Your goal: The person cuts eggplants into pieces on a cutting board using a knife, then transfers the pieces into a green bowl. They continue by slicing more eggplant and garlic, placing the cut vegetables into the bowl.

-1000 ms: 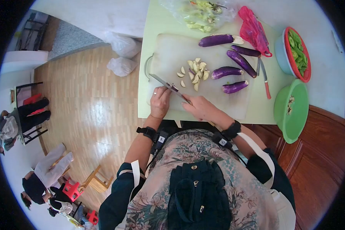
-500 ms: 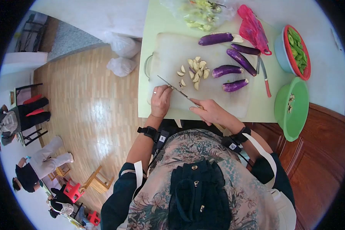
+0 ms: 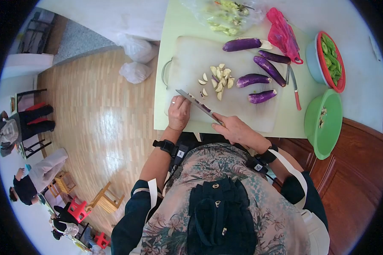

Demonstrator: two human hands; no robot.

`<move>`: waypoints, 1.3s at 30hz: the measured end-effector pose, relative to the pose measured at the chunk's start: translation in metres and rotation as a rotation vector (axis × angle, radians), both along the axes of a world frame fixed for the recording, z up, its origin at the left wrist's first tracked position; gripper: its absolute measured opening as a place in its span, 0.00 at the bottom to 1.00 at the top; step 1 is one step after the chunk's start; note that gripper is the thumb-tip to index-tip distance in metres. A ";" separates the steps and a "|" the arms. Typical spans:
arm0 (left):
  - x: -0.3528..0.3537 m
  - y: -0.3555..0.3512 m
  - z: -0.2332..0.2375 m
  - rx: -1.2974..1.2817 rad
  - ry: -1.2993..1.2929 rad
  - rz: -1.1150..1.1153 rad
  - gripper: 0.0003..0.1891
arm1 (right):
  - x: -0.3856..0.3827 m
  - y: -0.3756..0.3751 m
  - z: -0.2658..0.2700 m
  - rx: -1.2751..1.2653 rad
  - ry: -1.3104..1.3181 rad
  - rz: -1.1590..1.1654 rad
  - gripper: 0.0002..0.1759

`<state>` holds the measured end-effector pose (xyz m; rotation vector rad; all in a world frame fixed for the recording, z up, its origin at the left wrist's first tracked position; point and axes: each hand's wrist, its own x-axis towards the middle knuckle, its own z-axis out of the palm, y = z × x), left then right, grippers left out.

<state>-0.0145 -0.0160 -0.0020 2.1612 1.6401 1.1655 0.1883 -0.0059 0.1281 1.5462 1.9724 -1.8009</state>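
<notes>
Two hands at board point(image 3: 187, 55) | right hand point(image 3: 238, 129) closed on knife point(image 3: 198, 105) | left hand point(image 3: 178, 111) curled beside blade, grip unclear | keep it tucked clear, slice evenly

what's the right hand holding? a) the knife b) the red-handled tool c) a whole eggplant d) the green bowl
a: the right hand grips the handle of the knife, whose blade slants across the cutting board next to the left hand. The whole eggplants lie untouched farther right on the board.
</notes>
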 end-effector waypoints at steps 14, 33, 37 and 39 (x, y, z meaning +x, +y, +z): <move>-0.002 0.003 0.001 0.024 -0.052 -0.023 0.11 | -0.012 0.019 -0.043 -0.186 0.167 -0.196 0.30; 0.000 0.001 0.001 0.012 -0.028 -0.019 0.10 | 0.005 0.012 -0.015 -0.187 0.082 -0.051 0.31; 0.000 0.002 0.003 0.028 -0.023 -0.032 0.10 | -0.006 0.016 -0.021 -0.158 0.089 -0.040 0.31; 0.000 0.002 0.005 0.012 -0.022 -0.031 0.10 | -0.015 0.020 -0.025 -0.194 0.102 -0.078 0.29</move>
